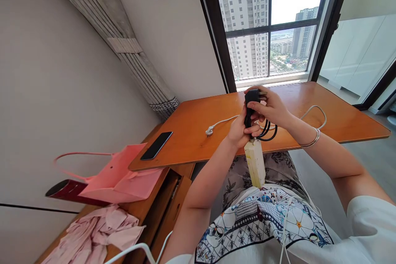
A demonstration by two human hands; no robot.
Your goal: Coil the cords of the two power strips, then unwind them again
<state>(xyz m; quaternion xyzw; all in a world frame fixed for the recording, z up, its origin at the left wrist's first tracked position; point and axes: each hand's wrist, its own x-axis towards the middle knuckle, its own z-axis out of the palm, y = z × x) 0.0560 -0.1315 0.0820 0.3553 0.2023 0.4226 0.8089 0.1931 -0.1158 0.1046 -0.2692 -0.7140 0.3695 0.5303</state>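
My right hand (270, 106) holds a black plug (252, 96) with its metal prongs pointing right, the thumb pressed on its side. Just below, my left hand (240, 128) is wrapped round the black cable (248, 119) under the plug. Loops of the black cord (269, 132) hang between the hands. A yellowed white block (255, 163), which looks like a power strip, hangs below my left hand, over my lap. A white plug (209, 130) with a white cord lies on the orange-brown table (192, 119), left of my hands.
A dark phone (156, 145) lies at the table's left end. Beyond it are a pink bag (120, 173), a dark red cylinder (71, 189) and pink cloth (99, 231) on a wooden cabinet (154, 202). A white cord (318, 108) loops on the table's right. The window is behind.
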